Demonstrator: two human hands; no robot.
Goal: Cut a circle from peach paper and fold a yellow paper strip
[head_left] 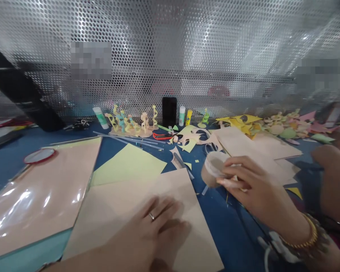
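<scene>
White-rimmed cylinder [208,174] in our right hand [251,183], grip clenched on its side, near pale sheet [102,211] on blue counter [223,219], our left hand [158,221] over that sheet, grip too blurred to tell

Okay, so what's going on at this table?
Someone's right hand is gripping a round, brownish, cup-like container by its pale rim. Their left hand, slightly blurred, is over a large pale pink paper sheet. Beyond are a yellow-green paper sheet, cut paper scraps, a red-and-black cutter and curly, upright paper shapes.
</scene>
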